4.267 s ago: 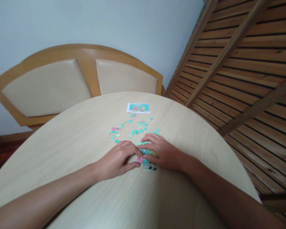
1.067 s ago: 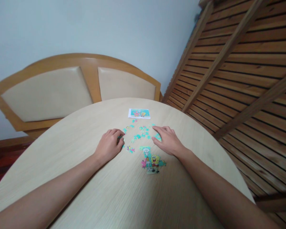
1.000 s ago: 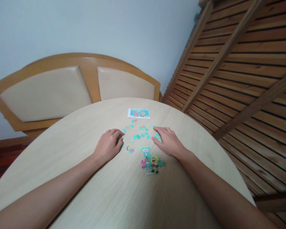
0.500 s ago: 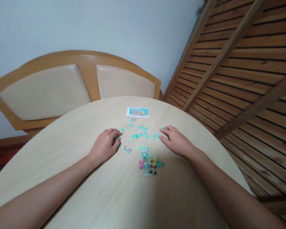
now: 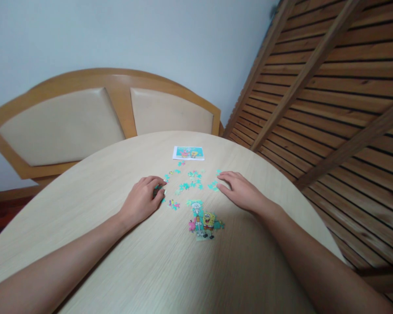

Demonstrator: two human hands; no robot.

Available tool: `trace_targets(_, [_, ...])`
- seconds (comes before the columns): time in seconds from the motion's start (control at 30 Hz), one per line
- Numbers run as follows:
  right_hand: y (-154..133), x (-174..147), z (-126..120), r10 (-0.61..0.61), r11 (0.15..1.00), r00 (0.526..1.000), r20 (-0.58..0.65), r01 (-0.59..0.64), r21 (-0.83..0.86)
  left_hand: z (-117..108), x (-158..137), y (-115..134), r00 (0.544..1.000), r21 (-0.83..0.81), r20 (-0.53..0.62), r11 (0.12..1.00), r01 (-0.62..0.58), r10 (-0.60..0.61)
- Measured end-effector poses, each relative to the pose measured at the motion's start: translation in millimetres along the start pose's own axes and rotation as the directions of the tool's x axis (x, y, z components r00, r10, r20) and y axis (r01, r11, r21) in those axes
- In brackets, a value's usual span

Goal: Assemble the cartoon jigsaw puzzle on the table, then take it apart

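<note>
My left hand (image 5: 144, 195) rests on the table at the left edge of the loose jigsaw pieces (image 5: 185, 186), its thumb and fingers apart, with a few pieces at its fingertips. On the other side, my right hand (image 5: 237, 188) lies with fingers stretched and thumb apart, its tips touching or just beside a small group of teal pieces (image 5: 212, 186). Between the hands and closer to me is a partly joined puzzle (image 5: 205, 221) with a yellow square figure and a tall teal one. A pink and yellow cluster of pieces (image 5: 174, 204) lies near my left thumb.
A picture card (image 5: 189, 153) with the cartoon figures lies beyond the pieces. The round wooden table (image 5: 124, 261) has a cushioned bench back (image 5: 65, 126) behind it. A slatted wooden screen (image 5: 330, 109) slants along the right side.
My right fingers have shifted very slightly, and a teal piece by their tips shows a little farther left and up. The left hand keeps its pose, and the view drifts slightly.
</note>
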State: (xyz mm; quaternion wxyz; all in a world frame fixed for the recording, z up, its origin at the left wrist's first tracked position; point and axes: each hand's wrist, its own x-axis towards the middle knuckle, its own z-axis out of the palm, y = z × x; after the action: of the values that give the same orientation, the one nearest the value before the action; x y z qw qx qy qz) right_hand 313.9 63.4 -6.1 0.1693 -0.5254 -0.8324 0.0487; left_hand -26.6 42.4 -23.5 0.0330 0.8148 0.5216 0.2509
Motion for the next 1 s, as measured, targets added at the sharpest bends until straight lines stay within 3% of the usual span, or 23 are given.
trace_targets(0.17, [-9,-3,-18,0.055,0.996,0.998,0.032,-0.053,-0.065,-4,0,5,0.999,-0.009,-0.038,0.999,-0.039,0.039])
trace_targets(0.43, [-31,-13,-43,0.246,0.943,0.954,0.169,-0.196,-0.269,-14,-8,39,0.958,-0.038,-0.039,0.958,-0.285,0.283])
trace_targets(0.63, [-39,-23,-48,0.169,0.985,0.945,0.281,-0.149,-0.092,-12,-10,41,0.944,-0.097,0.057,0.943,-0.318,0.324])
trace_targets(0.87, [-21,-23,-37,0.125,0.991,0.962,0.241,-0.133,0.017,-14,-13,49,0.855,-0.202,0.133,0.858,-0.473,0.502])
trace_targets(1.0, [-13,-23,-34,0.118,0.989,0.963,0.243,-0.137,0.061,-14,-12,49,0.844,-0.226,0.141,0.847,-0.481,0.517])
